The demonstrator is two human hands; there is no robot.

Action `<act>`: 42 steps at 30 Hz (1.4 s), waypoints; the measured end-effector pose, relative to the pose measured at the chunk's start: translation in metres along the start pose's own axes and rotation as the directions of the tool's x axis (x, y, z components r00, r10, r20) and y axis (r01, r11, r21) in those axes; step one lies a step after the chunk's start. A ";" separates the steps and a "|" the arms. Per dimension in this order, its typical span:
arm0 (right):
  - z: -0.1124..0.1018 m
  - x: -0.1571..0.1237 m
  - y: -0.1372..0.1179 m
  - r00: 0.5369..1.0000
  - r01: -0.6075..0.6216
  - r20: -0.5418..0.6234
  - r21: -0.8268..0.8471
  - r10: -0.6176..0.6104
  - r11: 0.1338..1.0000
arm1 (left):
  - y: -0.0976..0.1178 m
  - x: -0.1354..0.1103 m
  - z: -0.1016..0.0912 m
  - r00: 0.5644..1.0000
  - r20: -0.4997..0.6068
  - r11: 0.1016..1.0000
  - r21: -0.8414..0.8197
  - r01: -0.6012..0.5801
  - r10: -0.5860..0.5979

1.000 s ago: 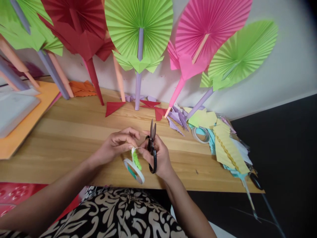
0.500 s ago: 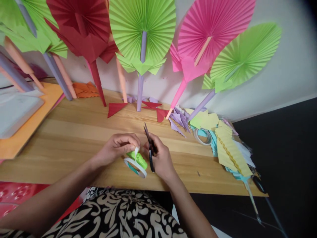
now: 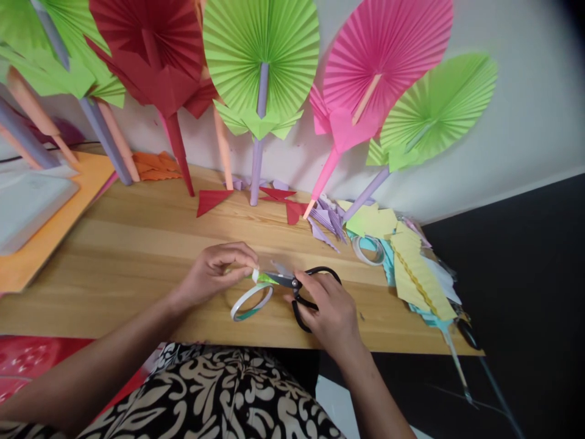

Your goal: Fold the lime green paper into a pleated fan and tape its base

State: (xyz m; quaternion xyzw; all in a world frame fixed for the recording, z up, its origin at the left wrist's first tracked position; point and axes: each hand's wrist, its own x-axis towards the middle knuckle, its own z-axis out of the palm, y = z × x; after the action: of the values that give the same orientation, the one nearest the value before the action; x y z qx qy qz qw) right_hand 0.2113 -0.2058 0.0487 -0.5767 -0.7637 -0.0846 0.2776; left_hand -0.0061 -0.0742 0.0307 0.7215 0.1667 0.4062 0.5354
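Observation:
My left hand pinches the end of a white tape strip between thumb and fingertips. Below it, a white tape roll hangs or rests on its edge, with a teal patch inside. My right hand grips black-handled scissors, their blades spread and pointing left toward the tape strip. A bright green paper piece shows near the blades and my left fingertips; blades partly cover it, and I cannot tell what supports it.
Pleated paper fans, including a green one and a pink one, lean on the wall behind the wooden table. Red scraps, another tape roll and yellow folded paper lie around. A whitish flat box stands left.
The scissors have swung from pointing upward to pointing left, and their blades have opened. My right hand has shifted right. The tape roll has turned slightly below my left hand.

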 end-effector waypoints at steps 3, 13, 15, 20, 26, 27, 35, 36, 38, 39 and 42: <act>-0.003 -0.001 -0.001 1.000 0.020 0.017 -0.018 -0.020 1.000 | 0.002 0.000 0.001 0.999 0.029 1.000 0.022 -0.013 0.013; -0.015 -0.006 -0.009 0.997 0.033 0.074 -0.115 -0.025 0.993 | 0.004 -0.001 0.001 0.998 0.032 0.999 0.006 -0.045 0.045; -0.019 -0.006 -0.010 0.998 0.027 0.059 -0.118 -0.020 0.993 | 0.005 -0.002 0.001 0.997 0.035 0.997 0.010 -0.073 0.073; -0.026 -0.013 -0.019 0.983 -0.183 0.038 0.089 0.180 0.979 | 0.007 -0.002 0.000 0.992 -0.004 0.990 0.068 -0.125 0.126; -0.002 -0.017 -0.051 0.829 -0.524 0.163 0.558 0.534 0.643 | 0.007 -0.004 0.004 0.972 -0.018 0.959 0.170 -0.229 0.235; 0.004 -0.015 -0.056 0.819 -0.527 0.170 0.601 0.549 0.601 | 0.007 -0.005 0.005 0.968 -0.008 0.951 0.190 -0.244 0.250; 0.033 0.004 -0.071 0.760 -0.490 0.019 0.674 0.650 0.553 | 0.006 -0.006 0.012 0.906 0.071 0.838 0.357 -0.413 0.416; 0.034 0.005 -0.072 0.752 -0.494 0.014 0.674 0.659 0.549 | 0.006 -0.007 0.013 0.897 0.079 0.817 0.384 -0.431 0.435; 0.037 0.007 -0.073 0.731 -0.511 0.010 0.672 0.683 0.536 | 0.004 -0.008 0.014 0.879 0.088 0.774 0.438 -0.456 0.468; 0.038 0.008 -0.074 0.722 -0.520 0.013 0.669 0.692 0.531 | 0.003 -0.009 0.015 0.873 0.087 0.757 0.463 -0.462 0.479; 0.039 0.011 -0.077 0.713 -0.543 0.034 0.659 0.700 0.520 | 0.002 -0.010 0.015 0.863 0.070 0.725 0.511 -0.461 0.499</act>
State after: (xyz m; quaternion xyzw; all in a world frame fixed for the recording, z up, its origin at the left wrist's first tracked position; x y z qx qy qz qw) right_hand 0.1249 -0.2042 0.0369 -0.6706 -0.4474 0.2121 0.5524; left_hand -0.0016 -0.0912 0.0268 0.8401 0.0949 0.4973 0.1946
